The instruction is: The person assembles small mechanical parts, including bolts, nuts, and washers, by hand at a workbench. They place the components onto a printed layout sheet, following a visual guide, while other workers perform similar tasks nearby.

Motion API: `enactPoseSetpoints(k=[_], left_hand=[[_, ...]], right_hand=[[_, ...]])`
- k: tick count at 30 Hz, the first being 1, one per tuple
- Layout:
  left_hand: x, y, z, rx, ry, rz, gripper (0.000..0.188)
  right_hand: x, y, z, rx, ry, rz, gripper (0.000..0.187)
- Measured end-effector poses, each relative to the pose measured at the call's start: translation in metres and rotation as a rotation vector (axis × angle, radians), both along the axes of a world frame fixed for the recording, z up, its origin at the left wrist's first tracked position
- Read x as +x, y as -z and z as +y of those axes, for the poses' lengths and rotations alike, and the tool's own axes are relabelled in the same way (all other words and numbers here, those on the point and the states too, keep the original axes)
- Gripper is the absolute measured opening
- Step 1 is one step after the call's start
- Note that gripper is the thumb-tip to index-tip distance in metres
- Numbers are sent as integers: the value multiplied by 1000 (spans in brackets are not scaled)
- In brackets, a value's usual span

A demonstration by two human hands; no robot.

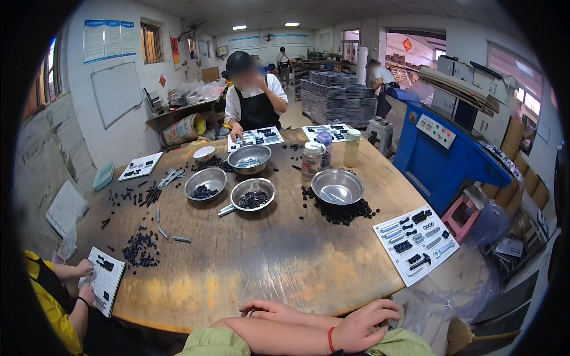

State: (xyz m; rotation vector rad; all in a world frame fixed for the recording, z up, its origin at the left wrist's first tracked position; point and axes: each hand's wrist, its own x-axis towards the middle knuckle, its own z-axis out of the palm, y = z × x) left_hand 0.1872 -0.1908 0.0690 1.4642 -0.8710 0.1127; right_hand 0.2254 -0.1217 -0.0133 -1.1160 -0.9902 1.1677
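Head view:

Arms crossed at the near edge of the desk (261, 261). Left hand (363, 327), red band at the wrist, lying over on the right side. Fingers loose and a bit curled, pinching nothing. Right hand (261, 307) lying over on the left side, fingers flat and a bit spread, also w/ nothing in it. Both resting, touching no parts.

Nearest work thing: white card (415, 243) on the desk's right edge, well apart from both hands. Looks full, w/ grey and black bits set in rows, so prob. done.

Just past it, a pile of black bits (341, 210) loose on the desk, touching the front of a steel bowl (337, 185) w/ only a few bits inside. Three more bowls (252, 193) near the middle, some w/ black bits in them. More loose bits (141, 248) and grey pins at the left side. So lots left to sort, as a guess.

Person in yellow (50, 296) at the lower left, both hands on another card (105, 279). Person in a black apron (255, 101) at the far side, one hand on a card (255, 137) there. Jars (312, 159) near the far bowls. Blue machine (439, 154) to the right of the desk.
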Motion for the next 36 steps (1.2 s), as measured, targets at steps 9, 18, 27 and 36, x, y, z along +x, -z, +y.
enactPoseSetpoints(k=[9,18,27,36], left_hand=[[2,-1,-6,-18,7,20,28],[8,0,-12,12,-10,11,29],[10,-2,-12,10,-6,25,28],[12,7,-12,15,29,28,26]], right_hand=[[14,-6,-3,-146,-117,-227,30],[11,6,-6,-29,-56,-12,27],[7,-2,-10,29,23,69,20],[14,7,-10,-91,94,-146,22]])
